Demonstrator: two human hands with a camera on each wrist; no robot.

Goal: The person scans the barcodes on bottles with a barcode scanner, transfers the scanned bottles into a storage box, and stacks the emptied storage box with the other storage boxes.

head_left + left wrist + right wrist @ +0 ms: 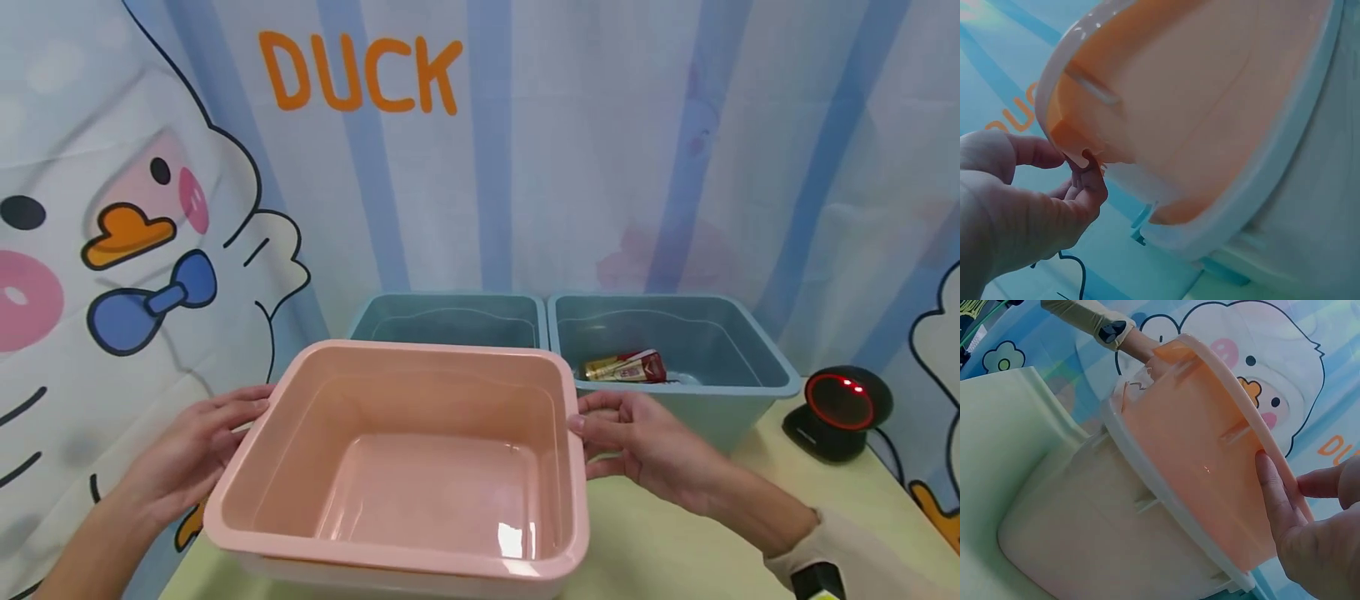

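Note:
A pink plastic bin (pixel 435 492) sits partly inside a white bin (pixel 1104 519), its rim raised well above the white one in the right wrist view. Nothing lies on the pink bin's floor. My left hand (pixel 191 450) holds its rim at the left side, fingers curled under the edge in the left wrist view. On the opposite side, my right hand (pixel 648 450) pinches the rim, thumb on one face and fingers on the other. The white bin's lower part is hidden from the head view.
Behind stand two blue-green bins, a left one (pixel 450 321) and a right one (pixel 750 390) with a red-and-gold package (pixel 626 367) inside. A black round device (pixel 840 408) with red lights is at the right of the pale table (pixel 675 542). A duck-print curtain (pixel 570 150) hangs behind.

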